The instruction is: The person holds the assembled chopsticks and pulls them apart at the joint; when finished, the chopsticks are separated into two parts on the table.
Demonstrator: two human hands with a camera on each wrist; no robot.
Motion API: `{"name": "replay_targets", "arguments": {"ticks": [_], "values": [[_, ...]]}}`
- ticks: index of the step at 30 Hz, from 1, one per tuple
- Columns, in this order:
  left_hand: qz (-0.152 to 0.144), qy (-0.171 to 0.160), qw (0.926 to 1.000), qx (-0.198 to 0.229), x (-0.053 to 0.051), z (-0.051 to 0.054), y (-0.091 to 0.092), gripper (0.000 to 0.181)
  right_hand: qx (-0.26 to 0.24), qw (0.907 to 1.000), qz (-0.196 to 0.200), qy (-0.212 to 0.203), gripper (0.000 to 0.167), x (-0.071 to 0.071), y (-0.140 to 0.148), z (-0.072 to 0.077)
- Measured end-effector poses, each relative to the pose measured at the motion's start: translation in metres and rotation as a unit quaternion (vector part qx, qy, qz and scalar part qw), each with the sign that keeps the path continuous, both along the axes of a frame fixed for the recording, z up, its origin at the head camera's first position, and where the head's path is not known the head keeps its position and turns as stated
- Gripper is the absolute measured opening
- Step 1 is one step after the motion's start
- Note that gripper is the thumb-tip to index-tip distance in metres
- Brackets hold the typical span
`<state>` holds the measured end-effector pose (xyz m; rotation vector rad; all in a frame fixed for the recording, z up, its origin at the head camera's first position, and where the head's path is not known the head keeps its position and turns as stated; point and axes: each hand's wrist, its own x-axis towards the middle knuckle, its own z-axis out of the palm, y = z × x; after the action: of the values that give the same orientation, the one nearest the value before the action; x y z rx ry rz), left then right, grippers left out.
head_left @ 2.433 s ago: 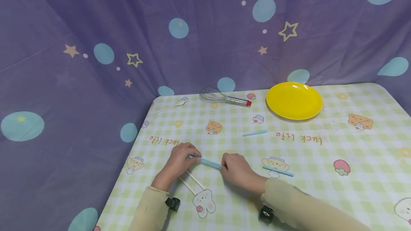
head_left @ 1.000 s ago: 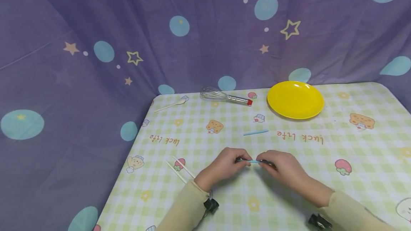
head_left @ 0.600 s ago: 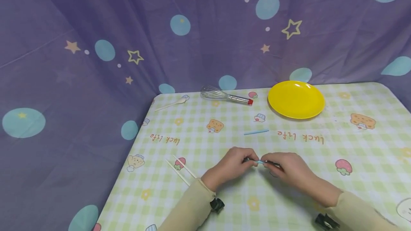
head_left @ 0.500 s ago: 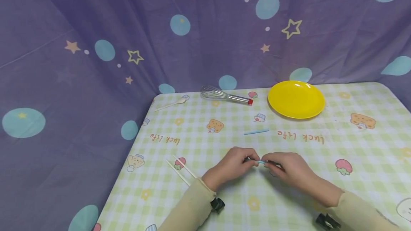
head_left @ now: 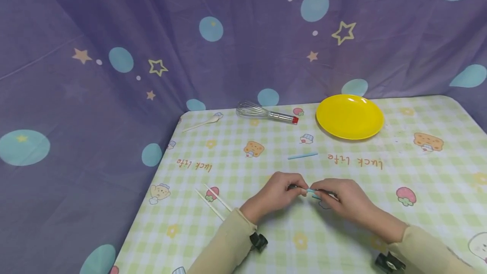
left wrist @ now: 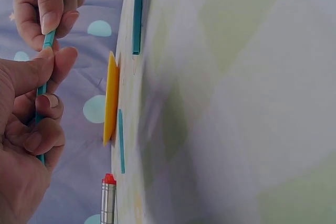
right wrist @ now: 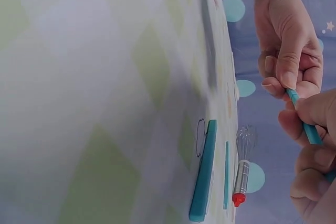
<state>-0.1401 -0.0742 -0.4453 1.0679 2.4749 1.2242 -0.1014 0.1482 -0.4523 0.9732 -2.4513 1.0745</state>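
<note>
Fingertips nearly meeting, my left hand (head_left: 275, 193) and right hand (head_left: 344, 198) each pinch a slim teal stick (head_left: 310, 190) above the table. Its middle shows between the thumbs, and a line crosses the teal stick (left wrist: 49, 40) there in the left wrist view. Whether it is one piece or two pieces end to end, I cannot tell. Curled fingers cover most of its length. Below the right hand lies another teal stick (right wrist: 203, 174), largely hidden by that hand in the head view. A further teal stick (head_left: 302, 156) lies farther back on the cloth.
Two thin white sticks (head_left: 213, 204) lie beside the left forearm, partly under its sleeve. Along the back are a pale spoon (head_left: 201, 124), a whisk (head_left: 266, 113) with a red handle end, and a yellow plate (head_left: 350, 117). A purple curtain (head_left: 243, 67) hangs behind the table.
Both hands have moved right and come close together, over the nearer loose stick. Less of the held stick shows between them. In the last half second they have barely shifted.
</note>
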Motion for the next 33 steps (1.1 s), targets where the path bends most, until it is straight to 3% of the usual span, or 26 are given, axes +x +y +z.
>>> {"name": "replay_targets", "arguments": {"ticks": [10,17,20,25,29,33], "values": [[-0.002,-0.031,0.9992,0.025,-0.003,-0.002,0.000,0.005,0.000,0.9999,0.001,-0.012,0.025,-0.001,0.001,-0.001],[0.004,-0.020,0.9996,0.020,-0.004,-0.001,0.002,0.008,0.005,0.9998,-0.011,0.017,0.024,-0.002,0.003,-0.003],[0.020,-0.032,0.9989,0.028,-0.005,-0.001,-0.001,0.008,0.017,0.9993,-0.026,0.020,0.027,-0.002,0.008,-0.003],[0.068,-0.057,0.9952,0.042,-0.010,0.002,-0.012,0.010,0.034,0.9955,-0.085,-0.024,0.019,-0.001,0.021,-0.001],[0.064,-0.041,0.9970,0.015,-0.018,0.005,-0.015,0.015,0.030,0.9894,-0.122,-0.072,0.012,-0.002,0.025,-0.002],[0.067,-0.022,0.9974,-0.017,-0.027,0.004,-0.015,0.021,0.024,0.9853,-0.135,-0.102,0.010,-0.004,0.025,-0.003]]}}
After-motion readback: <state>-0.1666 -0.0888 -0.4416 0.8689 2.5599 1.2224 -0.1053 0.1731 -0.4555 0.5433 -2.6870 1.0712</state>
